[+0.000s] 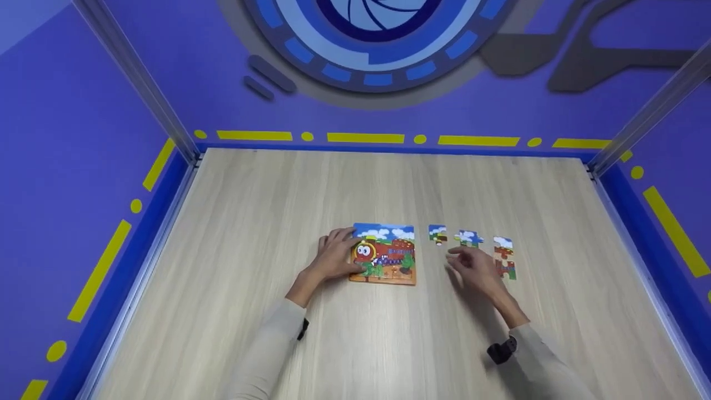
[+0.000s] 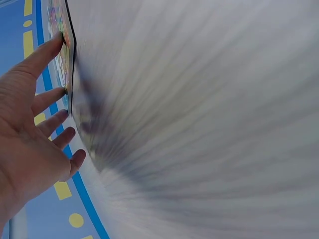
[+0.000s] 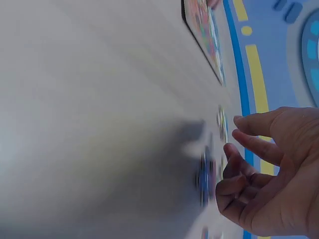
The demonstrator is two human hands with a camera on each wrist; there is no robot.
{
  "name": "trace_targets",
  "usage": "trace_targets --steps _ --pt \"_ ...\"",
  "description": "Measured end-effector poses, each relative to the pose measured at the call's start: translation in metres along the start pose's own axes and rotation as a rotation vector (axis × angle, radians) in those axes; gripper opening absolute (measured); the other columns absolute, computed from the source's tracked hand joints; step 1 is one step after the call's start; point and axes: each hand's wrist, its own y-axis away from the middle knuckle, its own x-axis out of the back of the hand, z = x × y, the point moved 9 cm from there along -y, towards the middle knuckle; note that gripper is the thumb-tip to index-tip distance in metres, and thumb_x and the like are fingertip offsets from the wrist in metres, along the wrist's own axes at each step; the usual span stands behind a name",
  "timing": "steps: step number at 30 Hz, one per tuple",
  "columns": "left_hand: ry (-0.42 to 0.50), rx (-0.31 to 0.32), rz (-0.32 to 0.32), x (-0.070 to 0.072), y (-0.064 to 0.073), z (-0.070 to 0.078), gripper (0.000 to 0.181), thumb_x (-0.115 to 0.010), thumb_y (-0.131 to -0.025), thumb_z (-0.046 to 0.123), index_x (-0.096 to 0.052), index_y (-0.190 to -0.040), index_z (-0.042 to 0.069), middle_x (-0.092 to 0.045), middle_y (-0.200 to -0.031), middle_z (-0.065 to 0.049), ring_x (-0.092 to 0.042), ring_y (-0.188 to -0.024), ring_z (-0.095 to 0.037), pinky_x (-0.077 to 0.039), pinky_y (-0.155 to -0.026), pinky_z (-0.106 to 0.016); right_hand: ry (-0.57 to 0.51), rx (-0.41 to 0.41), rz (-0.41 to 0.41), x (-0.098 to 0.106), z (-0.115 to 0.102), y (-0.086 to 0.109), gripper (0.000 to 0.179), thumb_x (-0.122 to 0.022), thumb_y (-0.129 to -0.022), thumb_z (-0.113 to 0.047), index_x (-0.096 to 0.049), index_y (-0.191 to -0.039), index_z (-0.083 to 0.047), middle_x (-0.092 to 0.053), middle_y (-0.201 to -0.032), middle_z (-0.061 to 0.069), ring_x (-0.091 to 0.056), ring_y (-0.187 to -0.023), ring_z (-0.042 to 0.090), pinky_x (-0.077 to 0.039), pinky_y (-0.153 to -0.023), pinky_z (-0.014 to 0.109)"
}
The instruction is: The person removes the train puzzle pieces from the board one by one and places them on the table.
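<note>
A square picture puzzle with a red cartoon train and a blue sky lies on the wooden table. My left hand rests at its left edge, thumb on the lower left of the picture and fingertips at the upper left. In the left wrist view the fingers are spread and fairly straight. Right of the puzzle my right hand hovers over the table, thumb and forefinger extended with a gap between them and nothing held. Loose jigsaw pieces lie near it: one sky piece, another sky piece just beyond the fingertips.
Further right lie a cloud-and-red piece and a brown-and-green piece, the latter partly behind the right hand. Blue-purple panels with yellow dashes enclose the table at the back and sides, with metal posts at the corners.
</note>
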Motion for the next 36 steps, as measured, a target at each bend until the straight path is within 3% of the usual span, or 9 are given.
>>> trace_targets --steps 7,12,14,19,26,36 --pt "-0.014 0.018 0.002 0.002 0.0 0.0 0.077 -0.083 -0.083 0.041 -0.056 -0.146 0.007 -0.041 -0.16 -0.016 -0.033 -0.147 -0.039 -0.025 -0.111 -0.063 -0.084 0.037 -0.096 -0.047 -0.042 -0.017 0.022 -0.067 -0.098 -0.011 -0.072 -0.119 -0.005 -0.071 -0.109 0.011 -0.066 -0.095 0.019 -0.051 -0.081 0.027" --pt "-0.032 0.023 0.017 0.004 -0.001 0.001 0.078 -0.084 -0.082 0.042 -0.057 -0.145 0.006 -0.044 -0.158 -0.016 -0.035 -0.145 -0.038 -0.026 -0.108 -0.061 -0.142 0.135 -0.168 -0.08 -0.072 -0.031 0.02 -0.068 -0.097 -0.01 -0.074 -0.115 -0.003 -0.071 -0.102 0.011 -0.063 -0.081 0.016 -0.05 -0.071 0.022" --pt "-0.041 0.018 0.025 0.004 -0.001 0.002 0.078 -0.084 -0.082 0.043 -0.057 -0.144 0.005 -0.045 -0.157 -0.016 -0.037 -0.143 -0.038 -0.027 -0.107 -0.061 -0.128 0.19 -0.174 -0.09 -0.081 -0.036 0.02 -0.069 -0.097 -0.01 -0.074 -0.114 -0.002 -0.069 -0.099 0.011 -0.061 -0.078 0.015 -0.049 -0.068 0.022" --pt "-0.07 0.013 0.049 0.006 -0.002 0.005 0.077 -0.085 -0.081 0.045 -0.059 -0.143 0.006 -0.048 -0.154 -0.016 -0.039 -0.141 -0.038 -0.028 -0.106 -0.06 -0.031 0.267 -0.134 -0.106 -0.094 -0.046 0.023 -0.074 -0.093 -0.012 -0.075 -0.114 0.0 -0.067 -0.1 0.011 -0.064 -0.086 0.017 -0.053 -0.076 0.029" --pt "-0.096 0.006 0.075 0.007 -0.004 0.005 0.075 -0.084 -0.081 0.045 -0.061 -0.141 0.007 -0.05 -0.152 -0.016 -0.041 -0.14 -0.038 -0.029 -0.106 -0.061 0.066 0.252 -0.067 -0.116 -0.1 -0.052 0.035 -0.079 -0.09 -0.02 -0.074 -0.122 -0.006 -0.063 -0.098 0.011 -0.058 -0.086 0.02 -0.048 -0.076 0.036" --pt "-0.116 0.016 0.07 0.004 0.0 0.002 0.076 -0.084 -0.08 0.047 -0.061 -0.141 0.008 -0.051 -0.152 -0.015 -0.042 -0.14 -0.038 -0.031 -0.106 -0.06 0.156 0.184 -0.045 -0.125 -0.103 -0.051 0.04 -0.08 -0.089 -0.031 -0.074 -0.124 -0.012 -0.064 -0.102 0.01 -0.056 -0.088 0.022 -0.046 -0.079 0.04"
